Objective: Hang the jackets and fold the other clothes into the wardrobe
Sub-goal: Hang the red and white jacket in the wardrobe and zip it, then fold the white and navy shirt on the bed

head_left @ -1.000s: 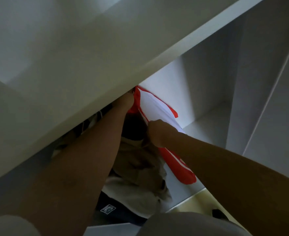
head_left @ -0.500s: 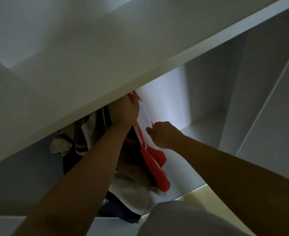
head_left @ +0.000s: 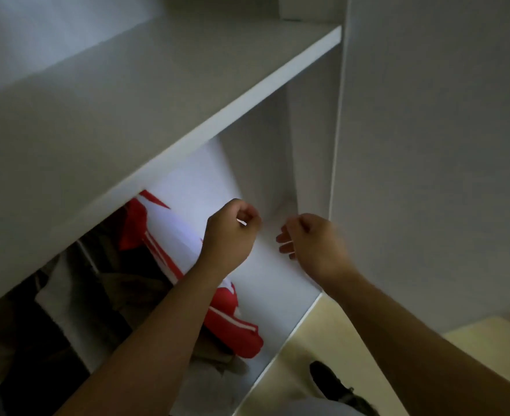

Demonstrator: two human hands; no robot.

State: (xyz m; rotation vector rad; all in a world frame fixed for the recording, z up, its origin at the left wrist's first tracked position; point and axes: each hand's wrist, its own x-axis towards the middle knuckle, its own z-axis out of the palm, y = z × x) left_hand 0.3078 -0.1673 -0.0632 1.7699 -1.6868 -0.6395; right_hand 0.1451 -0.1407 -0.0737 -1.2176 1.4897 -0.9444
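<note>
A red and white jacket (head_left: pixel 235 331) hangs inside the wardrobe, under the white shelf (head_left: pixel 247 94), and its top is hidden by that shelf. My left hand (head_left: pixel 229 232) is in front of the jacket's white panel with its fingers curled in, holding nothing. My right hand (head_left: pixel 310 238) hovers just to its right, by the wardrobe's back corner, with loosely bent fingers and nothing in it. Neither hand touches the jacket.
Beige clothes (head_left: pixel 133 283) and white clothes (head_left: pixel 64 298) hang in shadow to the left of the jacket. The wardrobe's white side panel (head_left: pixel 427 145) rises at the right. Below lie the yellowish floor (head_left: pixel 322 340) and a dark shoe (head_left: pixel 328 379).
Both hands have let go of the red and white jacket and drawn back out to the right. The jacket now hangs by itself. My view has shifted right.
</note>
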